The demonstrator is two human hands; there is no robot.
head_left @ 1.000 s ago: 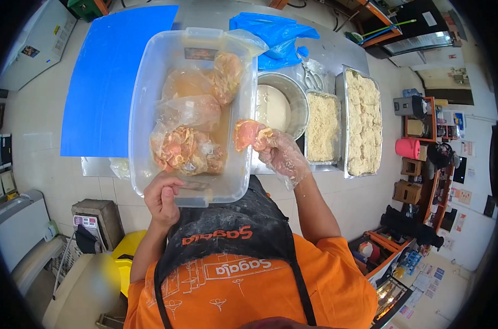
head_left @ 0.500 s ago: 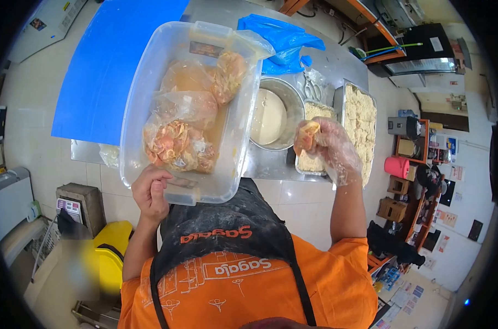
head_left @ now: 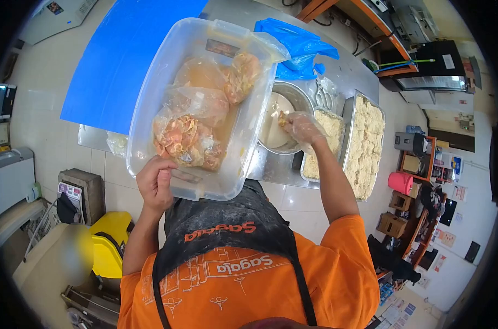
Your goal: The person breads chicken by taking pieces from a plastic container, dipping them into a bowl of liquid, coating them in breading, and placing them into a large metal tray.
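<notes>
My left hand (head_left: 156, 183) is closed on the near rim of a clear plastic tub (head_left: 144, 104), which tilts toward me. Inside lie plastic bags of raw marinated chicken (head_left: 186, 140); the front bag gapes and shows the pieces. In a clear glove, my right hand (head_left: 305, 130) pinches a small piece of chicken (head_left: 283, 119) over a metal pot (head_left: 302, 94). Pale batter (head_left: 278, 104) covers the pot's bottom. Right of the pot stand a small metal tray (head_left: 311, 179) and a longer tray (head_left: 346, 164), both filled with a pale, crumbly coating.
A blue plastic bag (head_left: 293, 46) and scissors (head_left: 324, 98) lie behind the pot on the steel table (head_left: 271, 172). A blue board (head_left: 109, 71) extends left of the tub. On the floor at left are a yellow bin (head_left: 107, 255) and a scale (head_left: 70, 192).
My right hand has moved left with the chicken piece, from above the small tray to over the pot. My left hand keeps its grip on the tub.
</notes>
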